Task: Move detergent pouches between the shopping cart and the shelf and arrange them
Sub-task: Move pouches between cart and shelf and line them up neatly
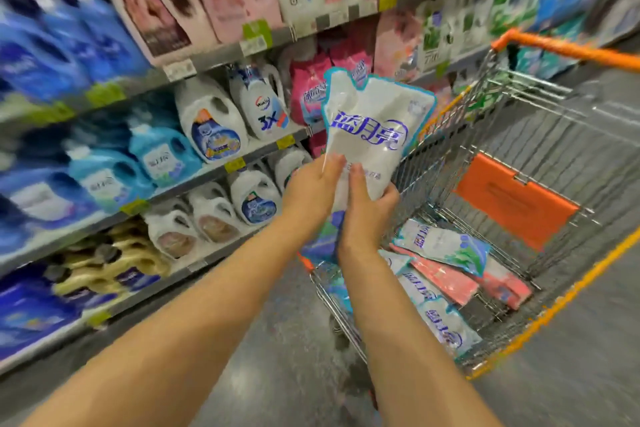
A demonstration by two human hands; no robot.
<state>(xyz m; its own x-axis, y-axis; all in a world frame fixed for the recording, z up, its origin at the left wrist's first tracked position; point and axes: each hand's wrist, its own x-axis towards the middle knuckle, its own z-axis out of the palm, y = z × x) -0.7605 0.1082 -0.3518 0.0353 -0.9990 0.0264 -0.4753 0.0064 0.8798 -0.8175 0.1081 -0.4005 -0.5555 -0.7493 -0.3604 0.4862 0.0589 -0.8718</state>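
Pouch (374, 135): white with blue edging and blue lettering, held upright in the air, above the near left corner of the cart (485, 135) and just right of the shelf (194, 184). Left hand (313, 187): fingers curled onto the lower left edge of the pouch, gripping it. Right hand (367, 208): wrapped round the lower part, thumb on the front, fingers behind. Both hands lie close together on it. In the cart bottom lie more white pouches (443, 246) and pink pouches (446, 277), flat and overlapping; an orange flap (516, 204) stands at the far end. On the shelf, left: white bottles (211, 128) and blue bottles (159, 152); further along, shelf pouches (306, 94) in pink, upright. Edges of the view are blurred. Judged step: one pouch in transfer between cart and shelf, probably toward the shelf, as it is raised and faces outward; direction not certain. Next move would call for a gap among the upright pouches and a two-handed set-down, base first, label forward, since the soft pouch may slump.
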